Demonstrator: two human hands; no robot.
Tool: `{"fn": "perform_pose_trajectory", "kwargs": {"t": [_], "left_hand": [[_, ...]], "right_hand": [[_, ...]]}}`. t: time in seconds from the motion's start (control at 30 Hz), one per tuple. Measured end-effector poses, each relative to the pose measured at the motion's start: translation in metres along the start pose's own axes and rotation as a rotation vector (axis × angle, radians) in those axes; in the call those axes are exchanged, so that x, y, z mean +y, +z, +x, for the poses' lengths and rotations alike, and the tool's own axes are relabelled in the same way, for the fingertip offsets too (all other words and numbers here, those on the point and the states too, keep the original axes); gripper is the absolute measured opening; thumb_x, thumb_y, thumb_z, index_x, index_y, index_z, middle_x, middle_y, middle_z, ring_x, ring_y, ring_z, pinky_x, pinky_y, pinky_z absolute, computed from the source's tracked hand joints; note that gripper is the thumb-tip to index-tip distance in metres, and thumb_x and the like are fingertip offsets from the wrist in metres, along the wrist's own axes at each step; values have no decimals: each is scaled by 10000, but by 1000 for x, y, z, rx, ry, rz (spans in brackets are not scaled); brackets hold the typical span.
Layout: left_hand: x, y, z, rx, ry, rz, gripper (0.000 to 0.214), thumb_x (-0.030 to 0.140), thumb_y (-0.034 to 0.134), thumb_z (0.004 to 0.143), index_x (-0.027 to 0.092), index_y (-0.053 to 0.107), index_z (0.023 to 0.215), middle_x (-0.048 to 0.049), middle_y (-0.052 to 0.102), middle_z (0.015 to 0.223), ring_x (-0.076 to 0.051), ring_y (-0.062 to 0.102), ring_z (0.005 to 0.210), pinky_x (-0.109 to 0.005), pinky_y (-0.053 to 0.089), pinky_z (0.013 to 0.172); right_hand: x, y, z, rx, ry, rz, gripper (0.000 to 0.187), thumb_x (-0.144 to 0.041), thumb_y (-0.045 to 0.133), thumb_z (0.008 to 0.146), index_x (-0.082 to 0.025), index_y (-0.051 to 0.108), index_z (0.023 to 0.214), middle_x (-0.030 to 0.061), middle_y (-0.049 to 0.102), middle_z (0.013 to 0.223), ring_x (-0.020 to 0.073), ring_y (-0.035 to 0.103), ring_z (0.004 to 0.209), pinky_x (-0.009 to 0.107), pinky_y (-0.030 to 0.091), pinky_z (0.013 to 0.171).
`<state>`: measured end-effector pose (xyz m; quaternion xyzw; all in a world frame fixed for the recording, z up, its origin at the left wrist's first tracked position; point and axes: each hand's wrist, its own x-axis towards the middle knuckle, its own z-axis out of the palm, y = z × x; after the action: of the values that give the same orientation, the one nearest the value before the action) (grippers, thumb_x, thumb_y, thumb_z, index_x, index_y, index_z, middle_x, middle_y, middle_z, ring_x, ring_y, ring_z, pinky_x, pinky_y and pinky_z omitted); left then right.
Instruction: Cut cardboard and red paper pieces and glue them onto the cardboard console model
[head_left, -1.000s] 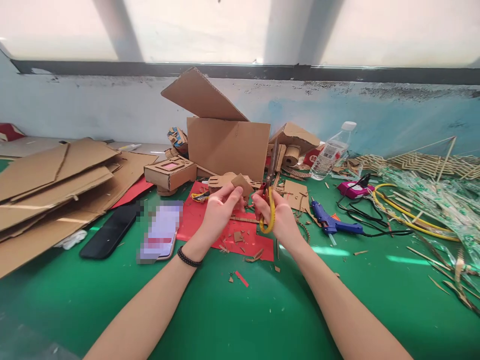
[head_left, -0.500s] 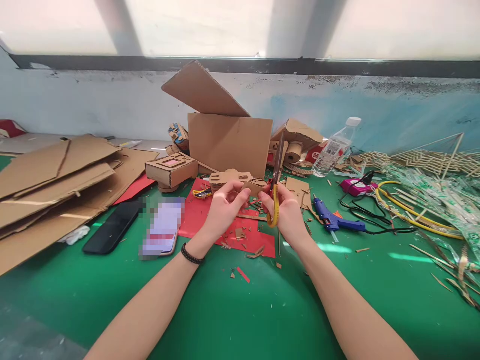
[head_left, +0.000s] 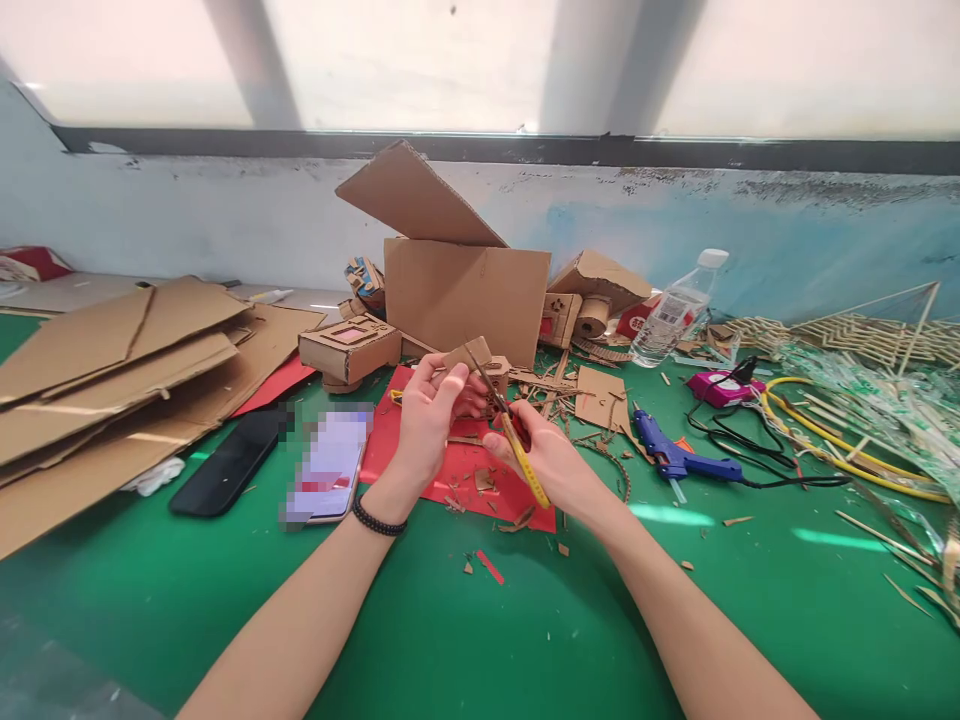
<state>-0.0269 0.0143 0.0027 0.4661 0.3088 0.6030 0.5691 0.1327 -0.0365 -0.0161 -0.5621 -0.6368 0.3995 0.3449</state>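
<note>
One pair of scissors [head_left: 517, 450], previously upright, now slants at the cardboard piece [head_left: 457, 356].

Craft workshop, green worktable [head_left: 525, 640], cardboard sheets [head_left: 180, 315], glue gun [head_left: 681, 460], scissors [head_left: 523, 462]

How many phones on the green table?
2. A black phone lies right of the cardboard stack; a lit-screen phone, partly pixelated, lies between it and the red sheet. More could be hidden under the cardboard.
</note>
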Motion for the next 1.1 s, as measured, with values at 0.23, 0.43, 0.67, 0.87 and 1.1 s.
{"fn": "perform_pose_trajectory", "kwargs": {"t": [0.23, 0.43, 0.67, 0.87, 1.1], "left_hand": [[-3, -1, -4, -119, -14, 98, 245, 399, 699, 913, 223, 547, 992, 45, 616, 641, -128, 590, 595, -247, 533, 618], [-3, -3, -2, -107, -20, 91, 290, 435, 713, 897, 231, 551, 1025, 43, 606, 653, -139, 592, 588, -241, 513, 565], [0, -1, -3, -105, -26, 88, 258, 405, 719, 890, 215, 578, 993, 43, 600, 628, -116, 567, 554, -228, 516, 570], [1, 0, -3, -107, -34, 46, 235, 379, 701, 900, 208, 566, 987, 44, 617, 617, -108, 563, 525, -216, 502, 531], [2, 0, -3, -91, -36, 33, 251, 387, 713, 880, 202, 565, 962, 52, 613, 603, -97, 552, 478, -210, 485, 493]], "right_hand": [[-6, -1, -3, -15, -22, 11, 460, -697, 597, 898, -250, 491, 902, -58, 446, 756, 152, 395, 687, 280, 335, 634], [-3, -1, -3, -5, -31, -27, 465, -699, 570, 921, -251, 467, 846, -60, 435, 726, 150, 387, 668, 281, 319, 618], [-2, 0, -1, -4, -39, -37, 432, -664, 593, 923, -251, 478, 865, -56, 471, 739, 153, 398, 679, 278, 325, 624], [-5, 0, -3, -36, -53, -20, 420, -656, 568, 946, -245, 497, 894, -47, 527, 772, 152, 443, 692, 276, 320, 623], [-7, 0, -4, -74, -34, -18, 446, -691, 531, 958, -245, 523, 947, -30, 602, 825, 159, 513, 712, 277, 331, 621]]}}
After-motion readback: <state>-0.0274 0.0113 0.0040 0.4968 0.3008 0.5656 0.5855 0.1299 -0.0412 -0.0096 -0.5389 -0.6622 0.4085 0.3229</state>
